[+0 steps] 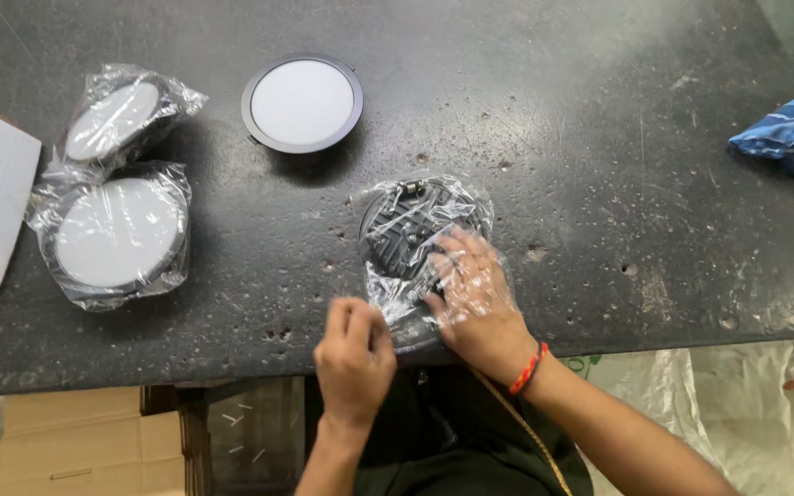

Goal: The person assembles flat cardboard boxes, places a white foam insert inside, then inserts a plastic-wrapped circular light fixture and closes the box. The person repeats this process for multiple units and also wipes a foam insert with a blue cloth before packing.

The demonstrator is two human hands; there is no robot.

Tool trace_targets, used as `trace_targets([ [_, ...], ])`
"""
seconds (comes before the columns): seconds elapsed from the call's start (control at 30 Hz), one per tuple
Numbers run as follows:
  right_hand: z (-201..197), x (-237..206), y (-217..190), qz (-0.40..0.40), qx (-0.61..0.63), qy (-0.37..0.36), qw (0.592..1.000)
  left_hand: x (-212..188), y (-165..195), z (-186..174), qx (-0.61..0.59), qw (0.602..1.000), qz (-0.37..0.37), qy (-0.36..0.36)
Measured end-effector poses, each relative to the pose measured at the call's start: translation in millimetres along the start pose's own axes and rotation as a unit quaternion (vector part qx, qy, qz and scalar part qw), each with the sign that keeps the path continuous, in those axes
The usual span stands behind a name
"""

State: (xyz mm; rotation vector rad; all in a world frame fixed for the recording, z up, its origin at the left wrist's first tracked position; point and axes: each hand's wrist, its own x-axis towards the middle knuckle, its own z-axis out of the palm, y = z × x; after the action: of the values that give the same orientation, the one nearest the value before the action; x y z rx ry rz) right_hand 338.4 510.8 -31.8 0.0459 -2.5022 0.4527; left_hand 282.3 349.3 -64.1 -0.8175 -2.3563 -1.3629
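The round dark lamp [413, 231] lies back-up, ribbed side toward you, inside a clear plastic bag [397, 312] whose long axis runs from the lamp down to the table [599, 138] edge at your body. Your right hand [475, 298] is inside the bag, fingers spread flat on the lamp; your left hand [353, 354], just beside it, is pinched shut on the bag's open end. Well left of that hand lie two bagged lamps [117, 230]; above it, a bare lamp [302, 102].

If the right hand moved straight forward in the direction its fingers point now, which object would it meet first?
The right hand lies inside a clear plastic bag, fingers pointing up-left. It would probably first meet the round black lamp in that bag; its fingertips look already close to it.
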Motion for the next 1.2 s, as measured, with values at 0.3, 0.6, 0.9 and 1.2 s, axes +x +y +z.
trace_targets([
  [0.3, 22, 1, -4, 0.034, 0.027, 0.023, 0.999, -18, -12, -4, -0.057, 0.998, 0.016, -0.006],
  [0.6, -65, -128, -11, 0.155, 0.215, -0.128, 0.956, -25, -6, -45, -0.128, 0.984, -0.012, -0.123],
  [0.9, -38, -32, 73, -0.006, 0.167, -0.132, 0.977, 39, -48, -51, 0.115, 0.972, 0.108, -0.177],
  [1.2, -52, 22, 57, -0.082, 0.452, -0.127, 0.879, 95, 46, -25, -0.16, 0.93, 0.145, -0.296],
])
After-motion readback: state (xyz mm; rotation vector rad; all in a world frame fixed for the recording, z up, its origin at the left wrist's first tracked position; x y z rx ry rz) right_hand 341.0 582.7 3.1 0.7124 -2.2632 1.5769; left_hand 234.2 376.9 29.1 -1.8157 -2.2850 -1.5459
